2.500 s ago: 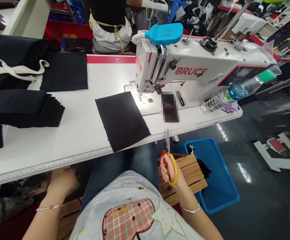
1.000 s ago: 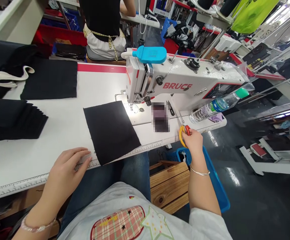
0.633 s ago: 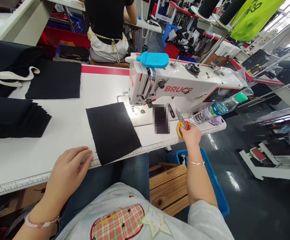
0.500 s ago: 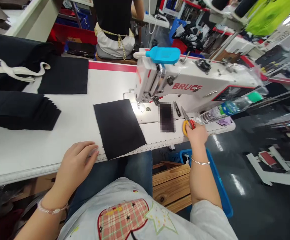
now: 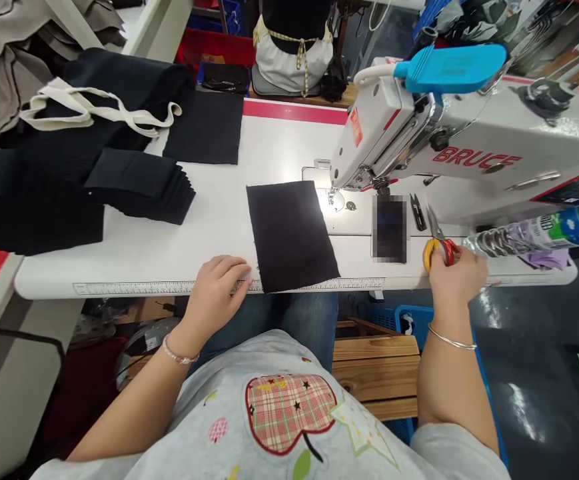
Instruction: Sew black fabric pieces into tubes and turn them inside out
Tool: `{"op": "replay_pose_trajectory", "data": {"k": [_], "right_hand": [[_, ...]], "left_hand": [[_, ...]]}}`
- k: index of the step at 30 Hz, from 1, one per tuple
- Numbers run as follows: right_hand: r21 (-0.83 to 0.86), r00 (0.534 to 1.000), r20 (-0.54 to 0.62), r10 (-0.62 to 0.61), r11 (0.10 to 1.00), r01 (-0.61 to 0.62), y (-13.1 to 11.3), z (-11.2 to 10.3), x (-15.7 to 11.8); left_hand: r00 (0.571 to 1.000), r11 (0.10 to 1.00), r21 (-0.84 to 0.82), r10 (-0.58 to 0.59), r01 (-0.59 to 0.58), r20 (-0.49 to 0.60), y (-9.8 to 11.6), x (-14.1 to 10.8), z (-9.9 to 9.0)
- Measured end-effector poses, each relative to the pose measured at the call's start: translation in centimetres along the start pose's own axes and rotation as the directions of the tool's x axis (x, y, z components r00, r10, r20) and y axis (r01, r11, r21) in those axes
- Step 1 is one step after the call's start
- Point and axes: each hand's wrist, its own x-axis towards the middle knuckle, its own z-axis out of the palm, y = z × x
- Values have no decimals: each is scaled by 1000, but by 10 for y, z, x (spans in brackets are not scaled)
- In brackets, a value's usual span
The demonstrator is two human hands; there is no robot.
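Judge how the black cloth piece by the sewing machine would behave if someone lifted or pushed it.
The black cloth piece likely droops when lifted, since it lies thin and limp on the table. It seems light, and a push would probably wrinkle or slide it.

Down on the right, a dark polished floor (image 5: 534, 400), with bright streaks of reflected light gleaming across it! Right under the long white table (image 5: 119, 288) sits a slatted wooden bench (image 5: 374, 373), and a blue plastic bin (image 5: 409, 327) is tucked in just behind it. Now look up past the far edge: a red storage bin (image 5: 219, 47) on the floor, a blue crate (image 5: 206, 13) behind it, and a second white table (image 5: 162, 30) running alongside. Busy workshop, this one!
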Motion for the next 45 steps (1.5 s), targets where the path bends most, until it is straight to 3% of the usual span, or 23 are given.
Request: {"op": "replay_pose_trajectory", "data": {"k": [3,7,11,15,17,20,23,26,28,37,42,45], "right_hand": [[27,986,-133,98,995,-95,-17,-8,-10],[88,968,-251,4,996,19,-46,-18,-30],[115,966,-237,-101,985,131,-74,-22,-52],[163,973,-200,-118,975,151,-103,-28,-72],[209,964,-192,-186,952,225,-117,-31,-81],[301,901,-191,-389,851,431,-136,-36,-92],[370,788,-105,-607,711,598,-151,-38,-102],[413,681,3,-732,621,666,-159,-33,-108],[418,660,8,-751,602,681,-161,-28,-110],[507,776,-98,-624,640,578,-169,-13,-112],[613,829,-96,-550,624,485,-177,-13,-114],[659,852,-89,-516,611,439,-180,-17,-117]], "left_hand": [[1000,1000,-11,15,-15,-8,3,-1,0],[998,998,21,55,-55,7,6,-8,3],[990,988,77,130,-133,48,10,-18,14],[978,969,137,208,-205,-11,16,-20,26],[966,959,148,253,-243,-54,19,-17,28],[948,952,127,295,-280,-123,22,-11,26],[943,950,120,304,-289,-136,23,-6,22],[942,939,167,320,-301,-104,23,-5,20],[935,932,180,337,-315,-107,22,-6,22],[900,910,140,409,-391,-150,14,-8,25],[925,936,136,345,-326,-159,9,-9,21],[939,956,18,291,-292,-182,3,-11,20]]}}
